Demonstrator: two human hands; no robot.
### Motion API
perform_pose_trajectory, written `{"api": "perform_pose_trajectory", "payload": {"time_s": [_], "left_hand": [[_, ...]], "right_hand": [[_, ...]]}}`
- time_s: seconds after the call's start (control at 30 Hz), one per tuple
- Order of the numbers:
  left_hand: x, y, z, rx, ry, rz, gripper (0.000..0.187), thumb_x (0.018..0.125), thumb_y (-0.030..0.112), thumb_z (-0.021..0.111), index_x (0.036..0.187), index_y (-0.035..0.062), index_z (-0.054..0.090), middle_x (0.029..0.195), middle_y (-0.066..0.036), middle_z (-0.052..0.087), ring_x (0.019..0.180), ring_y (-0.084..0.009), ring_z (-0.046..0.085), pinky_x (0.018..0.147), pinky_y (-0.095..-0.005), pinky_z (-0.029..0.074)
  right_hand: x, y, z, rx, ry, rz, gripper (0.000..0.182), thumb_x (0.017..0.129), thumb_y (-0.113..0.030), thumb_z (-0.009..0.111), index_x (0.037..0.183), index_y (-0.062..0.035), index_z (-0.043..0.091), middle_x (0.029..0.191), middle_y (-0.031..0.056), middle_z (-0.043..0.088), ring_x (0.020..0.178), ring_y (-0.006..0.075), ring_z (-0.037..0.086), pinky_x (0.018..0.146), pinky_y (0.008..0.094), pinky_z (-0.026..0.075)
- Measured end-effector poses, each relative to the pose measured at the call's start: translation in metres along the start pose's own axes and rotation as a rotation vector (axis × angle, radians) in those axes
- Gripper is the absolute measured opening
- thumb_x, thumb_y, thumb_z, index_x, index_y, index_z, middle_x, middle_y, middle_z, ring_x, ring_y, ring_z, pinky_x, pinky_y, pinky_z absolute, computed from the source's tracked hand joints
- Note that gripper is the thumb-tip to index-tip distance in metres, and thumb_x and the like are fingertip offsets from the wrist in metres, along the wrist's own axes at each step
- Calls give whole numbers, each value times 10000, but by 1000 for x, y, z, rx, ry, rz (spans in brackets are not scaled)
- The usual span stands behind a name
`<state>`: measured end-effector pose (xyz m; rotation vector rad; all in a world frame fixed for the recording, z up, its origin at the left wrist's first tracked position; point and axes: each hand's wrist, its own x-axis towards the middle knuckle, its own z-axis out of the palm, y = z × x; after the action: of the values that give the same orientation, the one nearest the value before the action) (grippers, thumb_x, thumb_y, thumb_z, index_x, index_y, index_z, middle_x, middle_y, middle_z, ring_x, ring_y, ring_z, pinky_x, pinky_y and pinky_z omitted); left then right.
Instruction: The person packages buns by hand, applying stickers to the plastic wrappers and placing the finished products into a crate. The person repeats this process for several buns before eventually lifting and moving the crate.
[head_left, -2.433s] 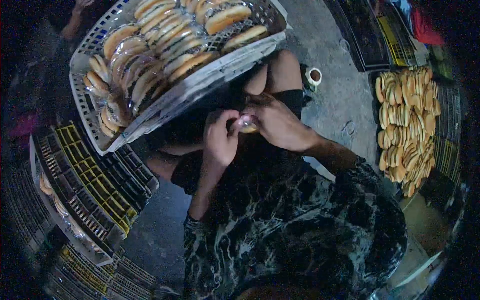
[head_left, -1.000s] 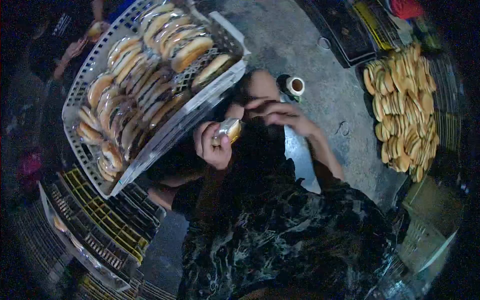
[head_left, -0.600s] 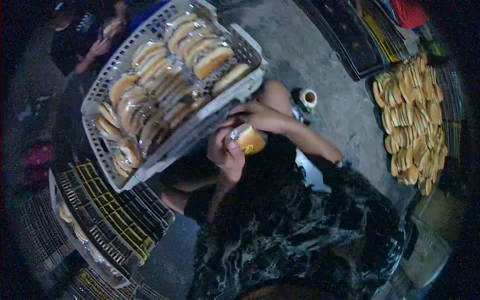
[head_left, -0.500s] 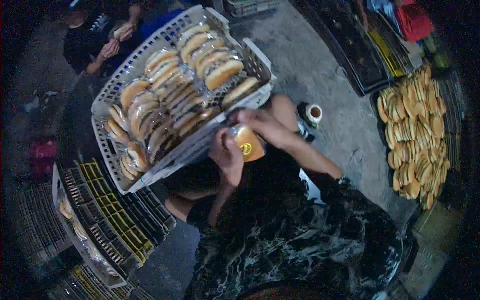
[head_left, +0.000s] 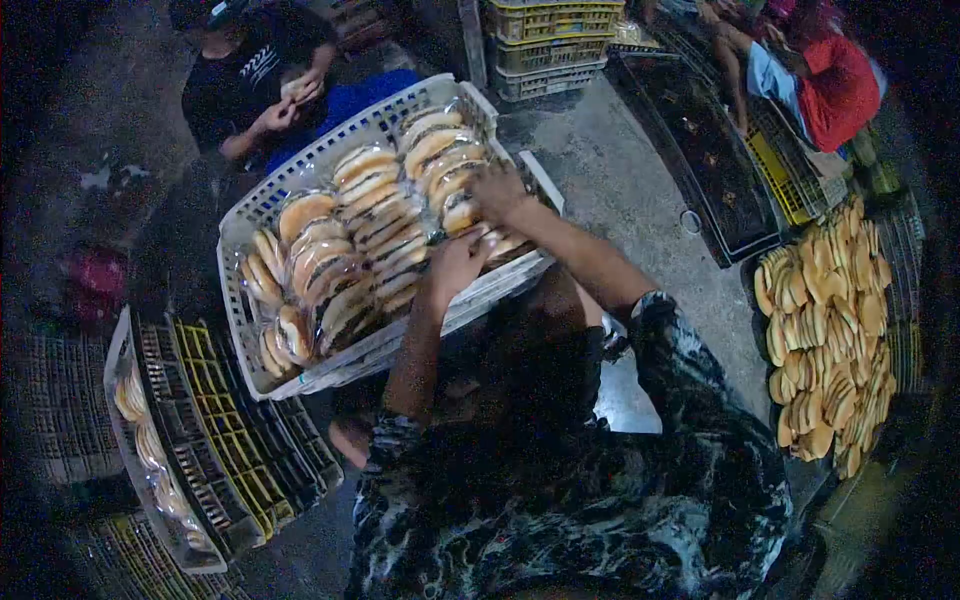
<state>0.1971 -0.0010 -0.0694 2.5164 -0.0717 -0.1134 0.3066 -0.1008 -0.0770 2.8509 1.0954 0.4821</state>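
A white plastic crate (head_left: 236, 250) tilts across the space before me, filled with rows of filled buns (head_left: 375, 215) in clear wrapping. My right hand (head_left: 500, 193) reaches over the right-hand row, fingers stretched out and somewhat blurred against the wrapped buns. Lower and to the left, my left hand (head_left: 457, 264) lies over the crate's near side, close to a wrapped bun (head_left: 503, 243) at the end of that row. Its fingertips are partly hidden among the packs, so I cannot tell whether they grip one.
Unwrapped buns (head_left: 825, 330) lie heaped at the right. Stacked crates (head_left: 215, 420) stand at lower left; yellow crates (head_left: 555, 50) at the back. A long black tray (head_left: 700, 150) rests on the floor. One person (head_left: 255, 75) sits at upper left, another (head_left: 840, 95) at upper right.
Both hands have moved from the bun with a yellow mark, held before the crate, up over the crate's right-hand row. The view has shifted, showing more of the back.
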Motion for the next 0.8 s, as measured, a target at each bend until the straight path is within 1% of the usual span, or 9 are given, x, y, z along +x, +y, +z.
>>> {"api": "perform_pose_trajectory", "payload": {"time_s": [0.1,0.17,0.23,0.3,0.37,0.5,0.63,0.73,0.8], "left_hand": [[-3,-1,-6,-79,-66,-65,497,791,404,442,1121,33,448,1091,-211,473,936,-324,501,803,-367,384],[-16,19,-21,-444,167,-115,521,791,376,469,1139,-5,397,1059,-188,497,939,-263,505,810,-329,381],[-27,22,-20,-774,194,-68,534,785,348,502,1142,-19,352,1025,-137,498,940,-204,487,829,-304,370],[-54,40,-16,-1772,470,76,495,750,246,568,1122,-3,356,1018,-110,478,944,-197,480,851,-312,360],[-90,46,-19,-1550,413,17,512,730,197,583,1136,1,342,1045,-108,464,963,-192,468,864,-319,351],[-142,38,-13,-1183,222,9,599,663,85,628,1169,0,319,1099,-102,437,1017,-193,432,892,-323,327],[-171,40,-12,-1130,-93,93,684,644,81,655,1204,-7,271,1161,-109,390,1075,-195,382,921,-321,290],[-176,18,-3,-1302,-67,-19,746,639,65,646,1245,15,214,1225,-115,330,1118,-188,333,951,-318,240],[-169,4,-2,-1465,56,72,811,619,81,642,1274,39,166,1278,-125,268,1160,-200,298,966,-326,215]], "right_hand": [[9,14,-12,68,-41,-90,369,619,-151,551,981,-83,524,982,141,502,997,306,439,808,386,346],[-8,11,-61,4,163,-94,334,589,-150,575,912,-73,535,936,145,511,961,295,460,798,395,358],[-42,2,-121,454,172,-14,220,626,-182,598,794,-55,535,918,138,517,916,284,479,796,394,365],[-83,-5,-161,1069,135,-110,266,679,-223,605,854,-37,527,928,127,514,871,286,493,800,370,366],[-115,-24,-153,1179,386,284,241,710,-206,604,869,-33,551,876,103,537,778,253,500,732,336,382],[-158,-43,-124,1071,-131,424,184,717,-164,591,836,-25,577,769,91,553,684,225,481,661,305,379],[-162,-59,-150,1067,257,90,99,724,-134,561,743,-38,581,679,87,516,631,226,449,617,306,361],[-168,-51,-135,1113,186,415,121,762,-155,538,754,-36,558,673,62,500,624,192,444,609,278,365],[-170,-59,-149,1698,-103,454,158,809,-196,498,784,-43,524,669,27,474,640,140,423,608,258,350]]}}
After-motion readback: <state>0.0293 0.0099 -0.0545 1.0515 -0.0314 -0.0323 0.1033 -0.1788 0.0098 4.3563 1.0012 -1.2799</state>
